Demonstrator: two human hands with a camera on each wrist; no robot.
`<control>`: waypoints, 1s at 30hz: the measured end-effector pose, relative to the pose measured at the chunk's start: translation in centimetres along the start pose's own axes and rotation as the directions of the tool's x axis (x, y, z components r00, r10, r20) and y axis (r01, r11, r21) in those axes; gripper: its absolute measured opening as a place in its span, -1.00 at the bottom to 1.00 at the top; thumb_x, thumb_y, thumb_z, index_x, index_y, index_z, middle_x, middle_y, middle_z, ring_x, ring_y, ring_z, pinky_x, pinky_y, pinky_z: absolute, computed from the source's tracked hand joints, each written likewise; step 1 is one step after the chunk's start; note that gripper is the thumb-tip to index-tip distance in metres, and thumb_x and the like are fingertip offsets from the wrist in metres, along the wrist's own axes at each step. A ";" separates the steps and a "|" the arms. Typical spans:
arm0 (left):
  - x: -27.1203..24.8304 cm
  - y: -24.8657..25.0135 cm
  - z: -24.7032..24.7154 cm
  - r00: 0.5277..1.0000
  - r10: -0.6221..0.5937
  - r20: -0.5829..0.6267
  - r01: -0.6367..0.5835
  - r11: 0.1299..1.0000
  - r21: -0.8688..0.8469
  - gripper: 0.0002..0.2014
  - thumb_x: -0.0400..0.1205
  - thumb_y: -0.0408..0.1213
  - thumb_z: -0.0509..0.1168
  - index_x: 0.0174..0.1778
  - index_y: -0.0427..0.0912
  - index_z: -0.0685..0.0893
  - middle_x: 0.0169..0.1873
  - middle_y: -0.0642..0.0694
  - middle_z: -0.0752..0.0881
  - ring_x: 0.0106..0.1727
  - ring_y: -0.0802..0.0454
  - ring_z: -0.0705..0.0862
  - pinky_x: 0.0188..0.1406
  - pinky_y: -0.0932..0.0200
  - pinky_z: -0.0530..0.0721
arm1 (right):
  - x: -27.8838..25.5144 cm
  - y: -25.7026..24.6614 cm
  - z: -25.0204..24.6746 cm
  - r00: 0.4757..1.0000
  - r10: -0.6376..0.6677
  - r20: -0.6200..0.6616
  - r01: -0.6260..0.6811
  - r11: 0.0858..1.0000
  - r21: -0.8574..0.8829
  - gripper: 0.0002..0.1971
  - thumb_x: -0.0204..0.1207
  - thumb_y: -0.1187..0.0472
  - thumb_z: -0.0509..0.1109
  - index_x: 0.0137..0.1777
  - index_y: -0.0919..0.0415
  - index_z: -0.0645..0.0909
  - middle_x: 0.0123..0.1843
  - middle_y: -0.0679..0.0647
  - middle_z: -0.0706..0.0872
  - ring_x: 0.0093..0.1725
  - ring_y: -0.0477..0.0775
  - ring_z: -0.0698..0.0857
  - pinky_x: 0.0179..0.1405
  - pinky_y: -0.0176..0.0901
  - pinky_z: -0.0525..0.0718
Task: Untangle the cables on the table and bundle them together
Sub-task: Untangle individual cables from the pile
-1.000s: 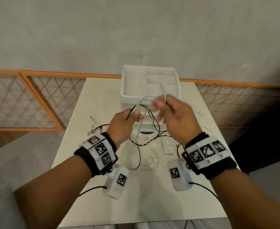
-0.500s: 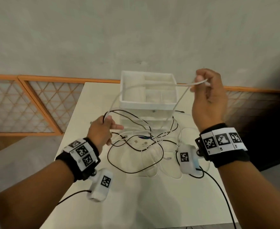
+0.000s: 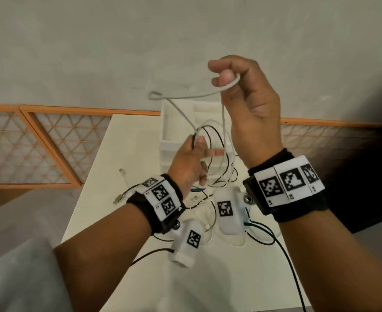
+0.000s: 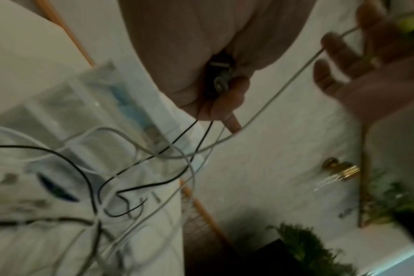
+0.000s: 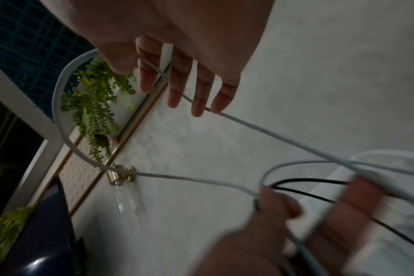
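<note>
My right hand (image 3: 225, 78) is raised in front of the wall and pinches a bend of the white cable (image 3: 185, 95) between thumb and forefinger. In the right wrist view the white cable (image 5: 59, 112) loops out past the thumb. The cable runs left to a small kink, then down to my left hand (image 3: 195, 143). That hand is lower and pinches the white cable together with a black cable (image 3: 217, 136). The left hand (image 4: 215, 104) grips black strands that hang down into the tangle of cables (image 3: 221, 179) on the table.
A white compartment tray (image 3: 166, 131) stands at the far end of the cream table (image 3: 122, 154). Loose plug ends (image 3: 119, 199) lie on the table's left side. An orange lattice rail (image 3: 50, 143) runs behind, below a grey wall.
My right hand came in from the right and rose higher. My left hand lifted and moved right, toward it. The white cable now sags in a loop between them.
</note>
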State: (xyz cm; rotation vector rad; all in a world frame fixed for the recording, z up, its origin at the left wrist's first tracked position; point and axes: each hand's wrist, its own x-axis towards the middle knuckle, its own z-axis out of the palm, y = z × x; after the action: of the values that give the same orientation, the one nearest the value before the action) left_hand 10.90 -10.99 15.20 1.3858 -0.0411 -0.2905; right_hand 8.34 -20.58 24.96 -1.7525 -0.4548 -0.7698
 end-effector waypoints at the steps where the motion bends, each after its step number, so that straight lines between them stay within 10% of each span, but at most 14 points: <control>1: -0.2 -1.0 0.1 0.999 -0.043 0.033 0.041 0.997 0.066 -0.75 0.83 -0.03 -0.01 0.00 -0.09 0.44 -0.28 0.09 0.86 -0.61 0.06 0.30 -0.71 0.25 0.39 | 0.1 0.2 -0.1 1.000 0.013 -0.012 -0.013 1.000 0.003 -0.87 0.74 0.17 0.25 0.16 0.07 0.62 0.16 -0.02 0.74 0.14 0.08 0.74 0.07 0.06 0.68; 6: -2.3 -8.1 -4.3 0.920 -0.318 0.227 0.156 0.832 0.532 -0.62 0.81 0.05 -0.05 0.26 -0.21 0.41 -0.12 -0.17 0.85 -0.71 0.17 0.42 -0.75 0.23 0.38 | 1.5 3.1 -3.6 0.988 -0.006 -0.155 -0.020 0.986 -0.167 -0.85 0.74 0.10 0.23 0.22 0.00 0.58 0.31 0.17 0.61 0.22 0.06 0.69 0.17 0.05 0.70; 12: -2.0 -9.1 -10.2 0.934 -0.354 -0.047 0.306 0.724 0.618 -0.67 0.82 0.00 0.00 0.37 -0.12 0.38 0.20 -0.33 0.72 -0.67 0.07 0.42 -0.80 0.25 0.41 | 0.4 7.8 -7.1 0.988 0.006 -0.153 -0.073 0.897 -0.437 -0.69 0.70 0.14 0.29 0.40 0.16 0.58 0.47 0.21 0.40 0.45 -0.14 0.46 0.49 -0.25 0.45; 17: -1.2 -7.3 -12.9 0.946 -0.279 -0.163 0.314 0.677 0.666 -0.61 0.79 0.07 0.03 0.17 -0.19 0.55 -0.27 -0.13 0.78 -0.47 -0.05 0.59 -0.69 0.23 0.43 | 0.9 7.2 -6.9 0.973 -0.003 -0.231 -0.092 0.913 -0.398 -0.37 0.61 -0.02 0.41 0.61 0.05 0.27 0.52 -0.02 0.40 0.48 -0.01 0.50 0.40 0.13 0.59; 24: -0.8 -4.3 -11.3 0.919 -0.242 -0.311 0.360 0.835 0.417 -0.52 0.73 0.16 0.15 -0.31 -0.18 0.44 -0.47 -0.11 0.47 -0.60 0.03 0.46 -0.69 0.34 0.26 | 3.5 8.1 -6.9 0.897 0.126 -0.424 -0.284 0.899 -0.333 -0.21 0.48 -0.35 0.40 0.60 0.03 0.30 0.40 -0.03 0.52 0.24 -0.04 0.65 0.19 -0.20 0.69; 27: -0.8 -1.7 -10.6 0.915 -0.214 -0.342 0.280 0.947 0.157 -0.57 0.72 0.11 0.21 -0.29 -0.15 0.41 -0.49 -0.08 0.43 -0.63 0.10 0.39 -0.79 0.38 0.27 | 2.6 11.5 -7.9 0.774 0.446 -0.449 -0.590 0.766 -0.256 -0.21 0.48 -0.43 0.30 0.57 0.04 0.35 0.46 0.05 0.54 0.38 0.02 0.60 0.34 -0.09 0.60; 30: -0.5 0.9 -10.6 0.923 -0.150 -0.354 0.172 0.985 0.031 -0.58 0.71 0.11 0.24 -0.29 -0.12 0.39 -0.53 -0.04 0.39 -0.64 0.12 0.37 -0.82 0.39 0.21 | -0.6 15.7 -9.6 0.458 0.774 -0.438 -0.866 0.500 -0.021 -0.16 0.41 -0.56 0.17 0.45 0.09 0.45 0.13 0.04 0.69 0.15 0.16 0.75 0.25 0.26 0.70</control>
State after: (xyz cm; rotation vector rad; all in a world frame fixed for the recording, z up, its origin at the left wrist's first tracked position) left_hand 12.68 -0.58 14.14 1.4880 0.3648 -0.1751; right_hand 15.50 -34.52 15.24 -1.7009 0.8007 -0.3994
